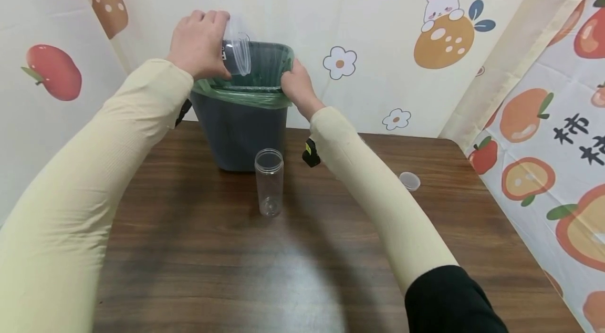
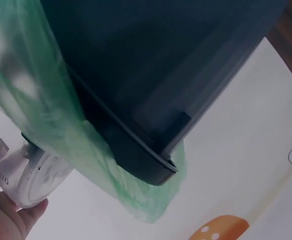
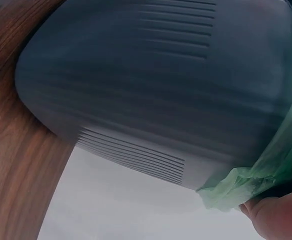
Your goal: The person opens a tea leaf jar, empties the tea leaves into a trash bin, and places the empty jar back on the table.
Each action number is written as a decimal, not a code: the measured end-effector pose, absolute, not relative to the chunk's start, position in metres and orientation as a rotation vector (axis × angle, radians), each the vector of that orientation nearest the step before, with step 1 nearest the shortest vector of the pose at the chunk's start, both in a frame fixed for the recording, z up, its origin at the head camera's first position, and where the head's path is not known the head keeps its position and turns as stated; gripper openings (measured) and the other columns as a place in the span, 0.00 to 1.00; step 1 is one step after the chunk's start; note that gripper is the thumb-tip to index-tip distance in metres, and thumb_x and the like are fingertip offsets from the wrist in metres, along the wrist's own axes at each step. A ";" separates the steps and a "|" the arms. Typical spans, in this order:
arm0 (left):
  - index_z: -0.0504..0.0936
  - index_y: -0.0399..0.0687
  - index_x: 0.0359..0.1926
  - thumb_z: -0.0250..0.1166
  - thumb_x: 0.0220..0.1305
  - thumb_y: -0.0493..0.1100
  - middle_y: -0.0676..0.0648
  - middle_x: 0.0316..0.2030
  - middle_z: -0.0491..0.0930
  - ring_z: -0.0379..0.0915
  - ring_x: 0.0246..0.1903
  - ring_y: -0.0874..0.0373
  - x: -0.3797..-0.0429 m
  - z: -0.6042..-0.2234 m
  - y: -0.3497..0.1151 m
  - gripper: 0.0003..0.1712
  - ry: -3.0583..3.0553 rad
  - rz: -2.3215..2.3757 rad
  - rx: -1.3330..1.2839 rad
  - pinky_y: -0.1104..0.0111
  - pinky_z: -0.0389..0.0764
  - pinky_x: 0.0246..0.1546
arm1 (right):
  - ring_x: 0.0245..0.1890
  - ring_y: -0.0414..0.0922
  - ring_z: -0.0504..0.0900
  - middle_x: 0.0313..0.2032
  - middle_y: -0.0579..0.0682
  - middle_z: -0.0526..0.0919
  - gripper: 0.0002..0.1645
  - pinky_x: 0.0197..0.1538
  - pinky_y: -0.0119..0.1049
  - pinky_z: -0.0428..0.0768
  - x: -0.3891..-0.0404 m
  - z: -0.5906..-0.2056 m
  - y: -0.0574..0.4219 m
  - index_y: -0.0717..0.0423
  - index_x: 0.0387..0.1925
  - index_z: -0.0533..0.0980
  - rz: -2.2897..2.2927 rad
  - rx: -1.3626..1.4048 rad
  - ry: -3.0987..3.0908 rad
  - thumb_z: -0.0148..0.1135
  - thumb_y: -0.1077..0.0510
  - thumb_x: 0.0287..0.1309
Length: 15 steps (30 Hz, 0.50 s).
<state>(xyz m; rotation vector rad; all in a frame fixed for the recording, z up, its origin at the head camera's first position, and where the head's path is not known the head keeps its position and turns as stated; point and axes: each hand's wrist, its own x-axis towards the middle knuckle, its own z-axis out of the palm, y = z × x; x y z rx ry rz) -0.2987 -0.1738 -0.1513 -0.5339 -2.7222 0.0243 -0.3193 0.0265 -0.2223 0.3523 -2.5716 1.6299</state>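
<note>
My left hand grips a clear plastic jar with printed lettering, tipped sideways over the mouth of a dark grey trash bin. In the left wrist view the jar shows its lettering, with fingers wrapped round it. The mouth of the jar points right, into the bin. A green bin liner is folded over the bin's rim. My right hand pinches the liner and rim at the bin's right side; in the right wrist view the thumb lies against the green plastic.
An open clear plastic jar stands upright in front of the bin. To the right, beyond my right forearm, a small round translucent lid lies on the brown wooden table. Printed cloth hangs behind the table.
</note>
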 end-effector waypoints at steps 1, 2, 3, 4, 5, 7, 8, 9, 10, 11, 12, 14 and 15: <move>0.46 0.34 0.63 0.74 0.33 0.51 0.31 0.58 0.58 0.53 0.55 0.34 -0.299 -0.151 -0.174 0.62 -2.724 0.034 -0.535 0.46 0.55 0.58 | 0.63 0.39 0.55 0.63 0.47 0.59 0.31 0.62 0.34 0.56 -0.319 -0.222 0.027 0.47 0.64 0.52 1.628 0.351 -2.573 0.32 0.64 0.58; 0.46 0.34 0.63 0.74 0.33 0.51 0.31 0.58 0.58 0.53 0.55 0.34 -0.299 -0.152 -0.174 0.62 -2.724 0.045 -0.538 0.46 0.55 0.58 | 0.63 0.39 0.55 0.63 0.47 0.59 0.31 0.62 0.34 0.55 -0.320 -0.222 0.027 0.47 0.64 0.52 1.628 0.353 -2.571 0.32 0.64 0.58; 0.46 0.34 0.63 0.74 0.33 0.50 0.31 0.58 0.58 0.53 0.55 0.34 -0.299 -0.152 -0.174 0.61 -2.721 0.057 -0.542 0.46 0.55 0.58 | 0.63 0.39 0.55 0.63 0.47 0.60 0.31 0.62 0.34 0.56 -0.320 -0.223 0.026 0.48 0.64 0.53 1.624 0.354 -2.570 0.32 0.64 0.58; 0.47 0.34 0.63 0.73 0.34 0.50 0.31 0.58 0.58 0.53 0.55 0.34 -0.299 -0.152 -0.174 0.60 -2.717 0.072 -0.547 0.46 0.55 0.58 | 0.63 0.39 0.56 0.63 0.48 0.60 0.31 0.62 0.34 0.56 -0.319 -0.223 0.026 0.48 0.64 0.53 1.618 0.355 -2.570 0.32 0.64 0.58; 0.47 0.34 0.63 0.73 0.34 0.50 0.31 0.57 0.59 0.53 0.54 0.34 -0.300 -0.153 -0.174 0.60 -2.711 0.089 -0.552 0.45 0.55 0.58 | 0.62 0.40 0.56 0.62 0.48 0.61 0.31 0.62 0.34 0.56 -0.319 -0.223 0.026 0.49 0.64 0.53 1.612 0.357 -2.567 0.32 0.65 0.57; 0.48 0.35 0.62 0.73 0.35 0.49 0.31 0.57 0.59 0.53 0.54 0.34 -0.300 -0.155 -0.174 0.59 -2.700 0.118 -0.563 0.45 0.55 0.57 | 0.62 0.40 0.57 0.62 0.49 0.61 0.31 0.62 0.34 0.57 -0.318 -0.223 0.026 0.49 0.64 0.54 1.602 0.364 -2.559 0.32 0.65 0.57; 0.48 0.35 0.62 0.73 0.35 0.49 0.31 0.57 0.59 0.53 0.54 0.34 -0.300 -0.155 -0.174 0.58 -2.692 0.131 -0.569 0.45 0.55 0.57 | 0.62 0.40 0.57 0.62 0.49 0.62 0.31 0.62 0.34 0.57 -0.318 -0.223 0.026 0.49 0.63 0.54 1.599 0.366 -2.556 0.32 0.65 0.57; 0.48 0.35 0.62 0.73 0.35 0.49 0.31 0.56 0.59 0.53 0.54 0.34 -0.300 -0.156 -0.174 0.58 -2.685 0.143 -0.575 0.45 0.55 0.57 | 0.62 0.40 0.58 0.61 0.49 0.62 0.30 0.62 0.34 0.58 -0.318 -0.223 0.026 0.49 0.63 0.55 1.597 0.367 -2.553 0.32 0.65 0.57; 0.48 0.35 0.62 0.73 0.35 0.48 0.31 0.56 0.59 0.53 0.54 0.34 -0.301 -0.157 -0.174 0.57 -2.677 0.154 -0.581 0.45 0.55 0.57 | 0.62 0.40 0.58 0.61 0.49 0.62 0.30 0.62 0.34 0.58 -0.317 -0.223 0.026 0.49 0.63 0.55 1.601 0.369 -2.550 0.32 0.65 0.57; 0.48 0.34 0.62 0.73 0.35 0.48 0.31 0.56 0.59 0.53 0.54 0.34 -0.301 -0.157 -0.174 0.57 -2.670 0.161 -0.585 0.45 0.55 0.57 | 0.62 0.41 0.58 0.61 0.49 0.62 0.30 0.62 0.34 0.58 -0.317 -0.223 0.026 0.50 0.63 0.55 1.606 0.371 -2.548 0.32 0.65 0.57; 0.48 0.34 0.62 0.73 0.35 0.48 0.31 0.56 0.59 0.53 0.54 0.34 -0.301 -0.157 -0.174 0.58 -2.665 0.169 -0.588 0.45 0.55 0.57 | 0.62 0.41 0.58 0.61 0.50 0.63 0.30 0.62 0.35 0.58 -0.317 -0.223 0.026 0.50 0.63 0.55 1.610 0.375 -2.544 0.32 0.65 0.57; 0.49 0.34 0.62 0.73 0.35 0.48 0.31 0.56 0.59 0.53 0.54 0.34 -0.300 -0.158 -0.173 0.58 -2.655 0.182 -0.592 0.45 0.55 0.57 | 0.61 0.41 0.59 0.60 0.51 0.63 0.30 0.61 0.35 0.58 -0.317 -0.223 0.026 0.51 0.63 0.55 1.612 0.380 -2.540 0.32 0.65 0.57; 0.49 0.34 0.62 0.74 0.34 0.48 0.31 0.56 0.59 0.53 0.54 0.34 -0.300 -0.158 -0.173 0.58 -2.650 0.188 -0.595 0.45 0.55 0.57 | 0.61 0.42 0.59 0.60 0.51 0.64 0.30 0.61 0.35 0.58 -0.317 -0.224 0.026 0.51 0.62 0.55 1.612 0.384 -2.537 0.32 0.65 0.57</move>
